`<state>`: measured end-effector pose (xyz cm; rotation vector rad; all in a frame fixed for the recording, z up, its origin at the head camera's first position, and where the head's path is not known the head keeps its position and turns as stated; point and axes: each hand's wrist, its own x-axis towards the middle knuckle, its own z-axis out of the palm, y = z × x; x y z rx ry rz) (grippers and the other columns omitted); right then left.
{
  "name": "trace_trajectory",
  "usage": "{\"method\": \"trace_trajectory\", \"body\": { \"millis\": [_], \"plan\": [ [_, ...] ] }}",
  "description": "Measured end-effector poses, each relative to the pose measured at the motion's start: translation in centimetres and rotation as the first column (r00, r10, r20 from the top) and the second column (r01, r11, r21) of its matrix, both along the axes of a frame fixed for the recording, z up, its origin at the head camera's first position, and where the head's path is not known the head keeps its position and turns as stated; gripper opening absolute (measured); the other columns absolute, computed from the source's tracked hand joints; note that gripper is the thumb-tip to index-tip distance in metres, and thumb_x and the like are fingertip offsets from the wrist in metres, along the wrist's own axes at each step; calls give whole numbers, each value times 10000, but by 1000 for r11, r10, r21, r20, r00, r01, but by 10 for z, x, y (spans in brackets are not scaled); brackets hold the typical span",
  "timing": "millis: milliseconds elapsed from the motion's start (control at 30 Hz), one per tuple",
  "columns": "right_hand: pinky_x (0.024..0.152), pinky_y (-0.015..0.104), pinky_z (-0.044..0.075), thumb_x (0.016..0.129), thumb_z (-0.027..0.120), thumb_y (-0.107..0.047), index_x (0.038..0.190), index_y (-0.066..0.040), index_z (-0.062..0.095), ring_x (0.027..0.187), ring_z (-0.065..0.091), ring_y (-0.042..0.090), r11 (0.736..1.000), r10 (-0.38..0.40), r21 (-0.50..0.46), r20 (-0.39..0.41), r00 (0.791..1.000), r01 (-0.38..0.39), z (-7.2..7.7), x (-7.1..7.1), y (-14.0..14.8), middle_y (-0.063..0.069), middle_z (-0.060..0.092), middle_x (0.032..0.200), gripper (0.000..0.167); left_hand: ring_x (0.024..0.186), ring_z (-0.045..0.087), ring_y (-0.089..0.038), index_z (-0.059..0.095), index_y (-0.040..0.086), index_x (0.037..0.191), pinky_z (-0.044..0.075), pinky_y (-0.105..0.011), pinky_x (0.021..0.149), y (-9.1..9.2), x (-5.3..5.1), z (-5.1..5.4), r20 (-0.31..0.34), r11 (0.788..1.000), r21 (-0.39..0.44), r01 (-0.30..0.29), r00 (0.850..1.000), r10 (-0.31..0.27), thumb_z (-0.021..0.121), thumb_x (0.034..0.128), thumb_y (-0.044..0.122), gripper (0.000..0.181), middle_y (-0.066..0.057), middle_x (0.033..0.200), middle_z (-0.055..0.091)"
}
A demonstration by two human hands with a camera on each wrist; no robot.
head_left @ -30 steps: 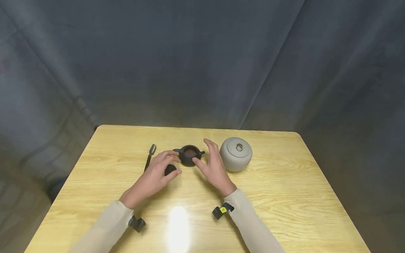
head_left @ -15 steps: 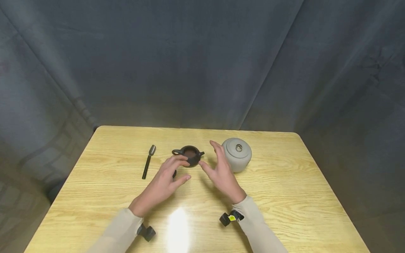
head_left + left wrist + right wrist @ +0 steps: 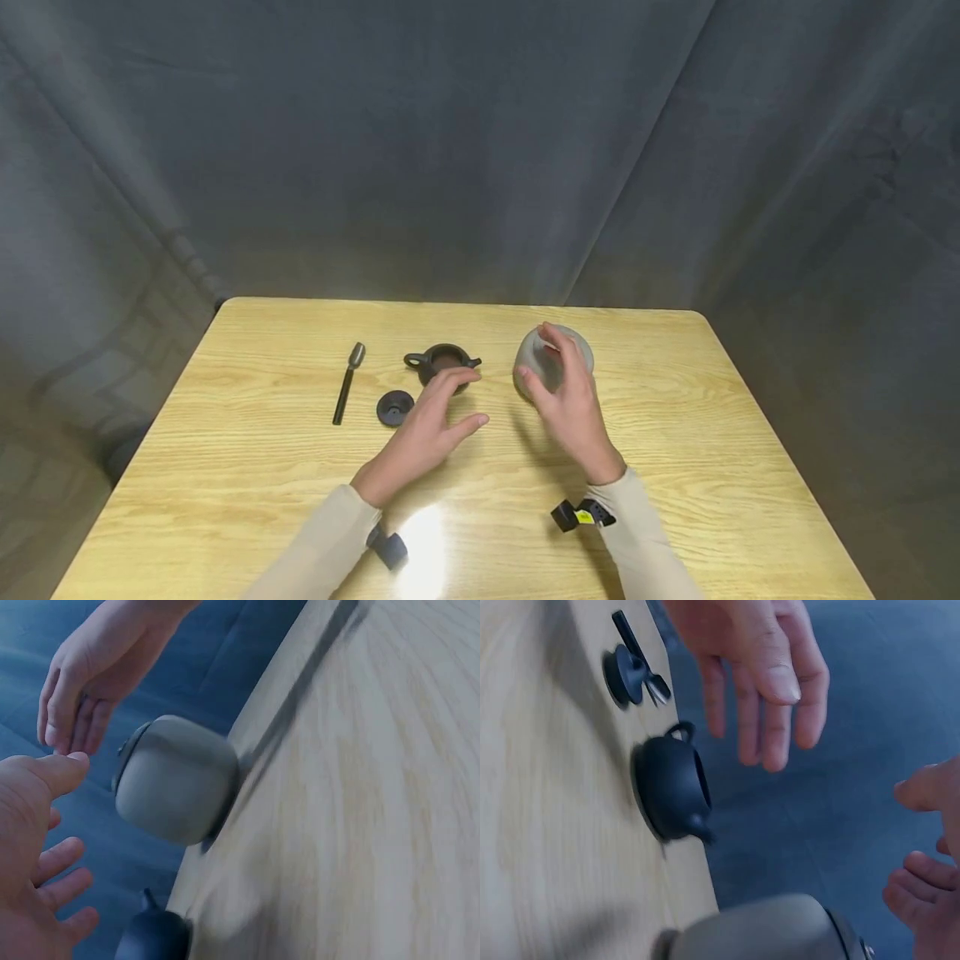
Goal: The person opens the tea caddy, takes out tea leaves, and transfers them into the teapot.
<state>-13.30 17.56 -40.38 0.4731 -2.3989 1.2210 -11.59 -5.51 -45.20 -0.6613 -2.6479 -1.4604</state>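
Observation:
My left hand hovers with loosely bent fingers and nothing in them, in front of a small black teapot whose top is uncovered. A round black lid lies on the table left of that hand. My right hand is spread over the grey lidded jar and covers much of it in the head view. In the left wrist view, the jar stands upright below the right hand, with a gap between them. The right wrist view shows the teapot's handle and spout.
A scoop with a black handle and metal head lies left of the teapot. Everything stands on a light wooden table. Behind it hangs a dark grey curtain.
Both hands have moved right, away from the lid and the teapot. The right hand now comes over the jar. The lid and whole scoop have come into sight.

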Motion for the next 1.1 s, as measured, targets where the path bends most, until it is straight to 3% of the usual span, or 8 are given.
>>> {"method": "trace_trajectory", "body": {
  "millis": [167, 333, 700, 1100],
  "plan": [
    [1085, 467, 524, 968, 769, -60, 1457, 32, 554, 1253, 651, 409, 997, -73, 21, -103, 992, 75, 2, -5, 16, 223, 592, 1419, 542, 1567, 416, -260, 487, 201, 1546, 362, -538, 1289, 11, -4, -4, 31, 1000, 20, 10, 999, -11, 739, 1011, 390, 621, -35, 1619, 487],
    [1084, 527, 489, 940, 785, -55, 1333, 57, 639, 1217, 631, 432, 985, -154, 55, -162, 975, 164, -4, -11, 29, 257, 625, 1302, 434, 1586, 387, -224, 470, 206, 1566, 346, -502, 1305, 20, -6, -6, 59, 1000, 4, 24, 998, -24, 771, 978, 434, 698, 12, 1618, 479],
    [814, 389, 324, 940, 802, -149, 1131, 46, 733, 816, 537, 323, 927, -350, 113, -83, 933, 358, -12, -25, 40, 167, 608, 878, 282, 1582, 398, -238, 388, 257, 1625, 373, -522, 1285, 42, -23, -6, 103, 1000, 9, 29, 994, -30, 790, 958, 463, 806, 5, 1676, 413],
    [741, 373, 304, 946, 821, -262, 1028, 30, 750, 718, 495, 293, 902, -377, 206, -49, 925, 379, -15, -33, 45, 124, 565, 770, 311, 1620, 337, -266, 296, 257, 1679, 362, -541, 1289, 61, -46, -6, 149, 999, -1, 35, 988, -35, 781, 956, 505, 905, -22, 1738, 324]
  ]
}}
